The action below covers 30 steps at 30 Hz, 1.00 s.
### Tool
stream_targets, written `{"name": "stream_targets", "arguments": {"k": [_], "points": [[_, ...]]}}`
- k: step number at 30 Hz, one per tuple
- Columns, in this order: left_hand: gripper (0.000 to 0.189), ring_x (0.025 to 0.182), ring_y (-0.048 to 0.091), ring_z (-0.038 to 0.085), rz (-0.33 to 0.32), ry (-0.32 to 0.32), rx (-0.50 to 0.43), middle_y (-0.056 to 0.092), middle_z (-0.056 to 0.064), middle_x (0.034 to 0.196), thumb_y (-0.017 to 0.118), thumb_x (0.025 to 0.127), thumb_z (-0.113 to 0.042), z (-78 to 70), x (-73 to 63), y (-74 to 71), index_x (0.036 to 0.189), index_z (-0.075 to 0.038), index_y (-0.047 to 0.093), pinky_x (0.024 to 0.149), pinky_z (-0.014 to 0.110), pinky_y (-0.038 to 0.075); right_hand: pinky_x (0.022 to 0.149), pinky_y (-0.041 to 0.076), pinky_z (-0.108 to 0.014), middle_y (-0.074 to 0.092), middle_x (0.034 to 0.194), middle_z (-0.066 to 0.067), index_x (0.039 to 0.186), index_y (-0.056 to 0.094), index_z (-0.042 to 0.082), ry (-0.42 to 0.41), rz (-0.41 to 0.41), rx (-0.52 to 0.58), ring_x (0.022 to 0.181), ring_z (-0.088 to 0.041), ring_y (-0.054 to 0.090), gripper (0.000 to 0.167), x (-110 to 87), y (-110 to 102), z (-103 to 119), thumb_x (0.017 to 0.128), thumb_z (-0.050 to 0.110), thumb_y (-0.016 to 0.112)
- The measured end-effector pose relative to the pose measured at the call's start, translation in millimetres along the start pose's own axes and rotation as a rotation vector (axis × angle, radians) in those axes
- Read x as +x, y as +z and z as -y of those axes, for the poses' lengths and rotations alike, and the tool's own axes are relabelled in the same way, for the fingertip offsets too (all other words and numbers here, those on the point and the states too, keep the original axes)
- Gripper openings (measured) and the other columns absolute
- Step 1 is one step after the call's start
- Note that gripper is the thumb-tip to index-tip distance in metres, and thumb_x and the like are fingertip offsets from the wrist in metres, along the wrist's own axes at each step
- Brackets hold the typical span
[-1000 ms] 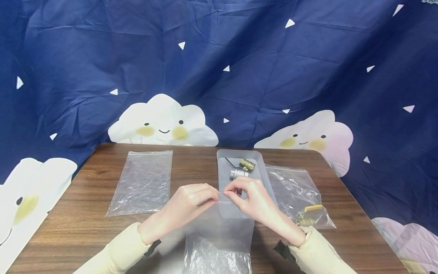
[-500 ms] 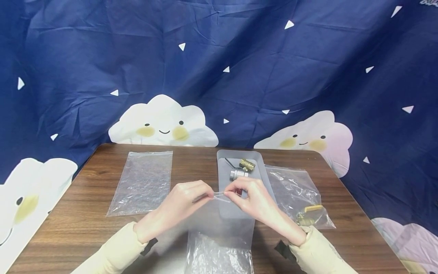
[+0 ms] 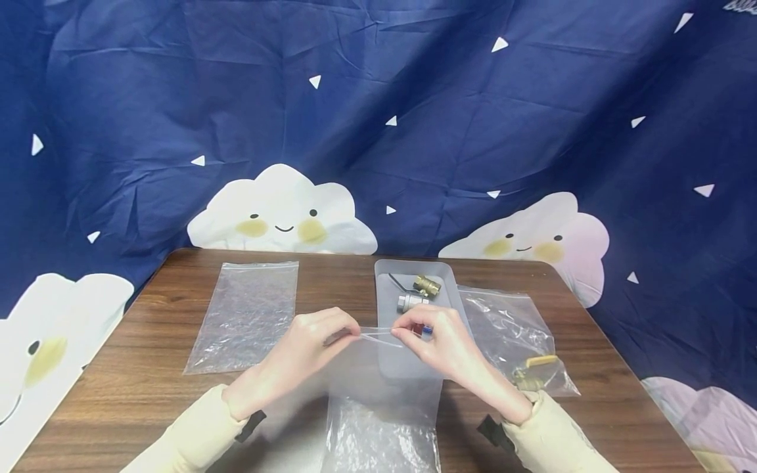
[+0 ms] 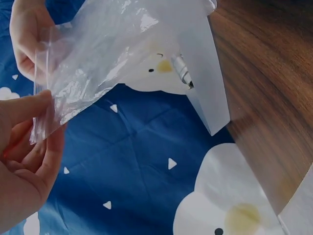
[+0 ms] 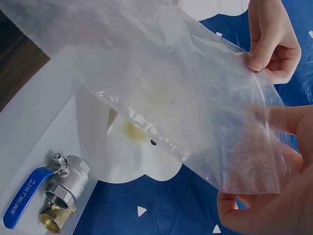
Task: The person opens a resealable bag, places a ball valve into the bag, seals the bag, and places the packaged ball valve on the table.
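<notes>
A clear zip-top bag (image 3: 381, 427) hangs between my two hands, its top edge stretched across the gap. My left hand (image 3: 313, 338) pinches one end of that edge between thumb and fingers. The other end is pinched by my right hand (image 3: 437, 338), over the grey tray (image 3: 393, 368). From the right wrist, the bag (image 5: 171, 88) looks flat and see-through, with a zip strip near its edge. Inside the tray lie a silver ball valve (image 5: 71, 178) with a blue lever and a brass valve (image 5: 54, 218). Red and blue parts show partly behind my right hand.
An unfilled-looking clear bag (image 3: 245, 315) lies flat on the left of the wooden table (image 3: 106, 407). Right of the tray lies another clear bag (image 3: 497, 322), with a yellow-handled brass valve (image 3: 532, 378) in it. A blue cloud-patterned curtain (image 3: 378, 98) hangs behind.
My left hand has drawn away leftward, widening the gap between the hands and exposing more of the bag's top edge. My right hand has shifted slightly right; a blue part now shows beside it.
</notes>
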State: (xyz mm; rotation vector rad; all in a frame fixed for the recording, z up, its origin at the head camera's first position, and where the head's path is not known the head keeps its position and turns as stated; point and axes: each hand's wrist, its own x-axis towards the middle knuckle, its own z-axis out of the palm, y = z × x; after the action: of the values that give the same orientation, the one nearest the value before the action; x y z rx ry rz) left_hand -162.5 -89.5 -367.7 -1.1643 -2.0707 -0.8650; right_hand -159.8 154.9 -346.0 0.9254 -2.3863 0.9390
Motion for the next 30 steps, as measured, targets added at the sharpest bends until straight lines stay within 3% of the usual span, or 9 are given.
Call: {"name": "stream_targets", "arguments": {"k": [5, 11, 14, 22, 30], "points": [[0.011, 0.078, 0.066, 0.003, 0.006, 0.044, 0.017, 0.071, -0.008, 0.086, 0.073, 0.086, -0.006, 0.6, -2.0, 0.4, 0.089, -0.015, 0.067, 0.071, 0.012, 0.052, 0.061, 0.054, -0.025, 0.07, 0.073, 0.007, 0.08, 0.076, 0.014, 0.028, 0.0, -0.022, 0.066, 0.001, 0.058, 0.009, 0.2, 0.6, -2.5, 0.081, 0.006, 0.079], [0.008, 0.085, 0.068, 0.004, 0.004, 0.068, 0.029, 0.071, -0.008, 0.091, 0.072, 0.088, -0.007, -1.1, -2.6, 1.2, 0.089, -0.014, 0.067, 0.078, 0.013, 0.054, 0.063, 0.052, -0.018, 0.07, 0.072, 0.008, 0.079, 0.076, 0.015, 0.062, -0.018, -0.053, 0.066, 0.0, 0.059, 0.009, 1.8, 1.2, -4.9, 0.08, 0.006, 0.079], [0.016, 0.087, 0.069, 0.006, -0.001, 0.058, 0.024, 0.072, -0.006, 0.092, 0.075, 0.083, -0.002, -0.7, -2.5, 1.3, 0.088, -0.014, 0.066, 0.081, 0.014, 0.054, 0.063, 0.051, -0.017, 0.07, 0.072, 0.008, 0.079, 0.077, 0.015, 0.059, -0.027, -0.055, 0.065, -0.001, 0.059, 0.009, 2.3, 0.7, -4.9, 0.08, 0.007, 0.079], [0.019, 0.092, 0.071, 0.009, 0.035, 0.035, 0.069, 0.073, -0.002, 0.1, 0.077, 0.08, -0.003, -4.9, -3.8, -0.8, 0.083, -0.016, 0.063, 0.078, 0.019, 0.056, 0.061, 0.049, -0.016, 0.07, 0.071, 0.008, 0.08, 0.077, 0.015, 0.073, -0.041, -0.079, 0.064, -0.001, 0.058, 0.008, 4.0, -0.2, -6.6, 0.081, 0.008, 0.079], [0.009, 0.074, 0.064, 0.005, 0.025, -0.013, 0.067, 0.067, -0.005, 0.093, 0.073, 0.088, -0.018, -6.8, 0.2, 2.0, 0.084, -0.016, 0.066, 0.065, 0.013, 0.05, 0.062, 0.051, -0.02, 0.068, 0.071, 0.009, 0.079, 0.076, 0.017, 0.076, -0.029, -0.064, 0.066, 0.001, 0.056, 0.008, 2.5, 4.9, -2.1, 0.08, 0.01, 0.08]]}}
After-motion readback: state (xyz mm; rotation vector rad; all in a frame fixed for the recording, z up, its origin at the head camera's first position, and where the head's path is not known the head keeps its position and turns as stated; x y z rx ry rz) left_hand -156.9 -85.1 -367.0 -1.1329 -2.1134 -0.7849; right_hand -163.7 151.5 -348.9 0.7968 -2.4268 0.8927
